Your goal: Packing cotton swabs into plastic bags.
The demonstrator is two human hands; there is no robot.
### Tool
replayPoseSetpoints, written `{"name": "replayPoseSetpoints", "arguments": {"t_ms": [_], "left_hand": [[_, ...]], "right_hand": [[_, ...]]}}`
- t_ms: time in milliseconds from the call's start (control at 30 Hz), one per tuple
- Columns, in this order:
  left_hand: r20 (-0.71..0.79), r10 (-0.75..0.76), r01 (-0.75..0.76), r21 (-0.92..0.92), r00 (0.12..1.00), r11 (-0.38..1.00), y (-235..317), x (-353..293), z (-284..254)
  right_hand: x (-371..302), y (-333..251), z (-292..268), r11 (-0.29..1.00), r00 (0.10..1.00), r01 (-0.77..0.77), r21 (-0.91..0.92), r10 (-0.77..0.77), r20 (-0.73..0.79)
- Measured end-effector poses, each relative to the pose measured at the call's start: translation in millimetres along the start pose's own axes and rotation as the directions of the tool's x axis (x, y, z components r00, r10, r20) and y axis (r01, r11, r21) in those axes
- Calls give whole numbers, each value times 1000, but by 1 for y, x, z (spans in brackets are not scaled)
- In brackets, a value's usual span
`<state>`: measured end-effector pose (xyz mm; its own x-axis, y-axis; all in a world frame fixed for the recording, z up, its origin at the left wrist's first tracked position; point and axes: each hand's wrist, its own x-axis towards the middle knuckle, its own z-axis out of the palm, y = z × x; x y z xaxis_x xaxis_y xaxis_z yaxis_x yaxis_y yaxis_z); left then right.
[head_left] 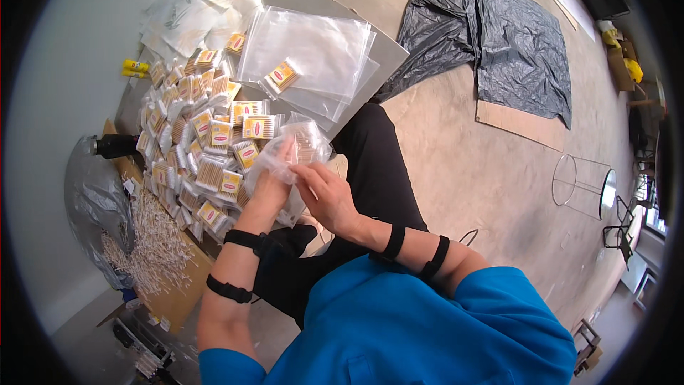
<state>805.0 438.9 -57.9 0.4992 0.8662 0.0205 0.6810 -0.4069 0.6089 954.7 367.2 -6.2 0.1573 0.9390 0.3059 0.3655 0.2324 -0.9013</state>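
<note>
Just right of the pile of swab packs is a clear bag, brown-stemmed swabs showing through it. The left hand reaches inside, perhaps keeping it spread; cloudy plastic hides its grip. The right hand pinches the bag's edge, probably steadying it. Beyond the pile, flat bags carry a loose pack.

To the left, passage is blocked by heaped packets; over the flat bags, room is broken by one loose packet; rightward, a knee is met.
</note>
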Motion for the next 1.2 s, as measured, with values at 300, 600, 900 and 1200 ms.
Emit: {"name": "replayPoseSetpoints", "arguments": {"t_ms": [300, 600, 900, 1200], "left_hand": [[44, -84, 77, 139, 996, 987, -34, 15, 28], [-4, 1, 1, 550, 1000, 835, -8, 32, 25], [-15, -37, 40, 385, 999, 922, 7, 32, 14], [-105, -159, 184, 293, 982, 938, -4, 40, 32]], "right_hand": [[-7, 2, 9, 988, 990, -27, 154, 5, 142], [-8, 7, 9, 972, 982, -93, 215, 54, 179], [-19, 65, 17, 578, 615, -760, 298, 788, 40], [-4, 66, 31, 629, 624, -774, -75, 777, 79]]}}
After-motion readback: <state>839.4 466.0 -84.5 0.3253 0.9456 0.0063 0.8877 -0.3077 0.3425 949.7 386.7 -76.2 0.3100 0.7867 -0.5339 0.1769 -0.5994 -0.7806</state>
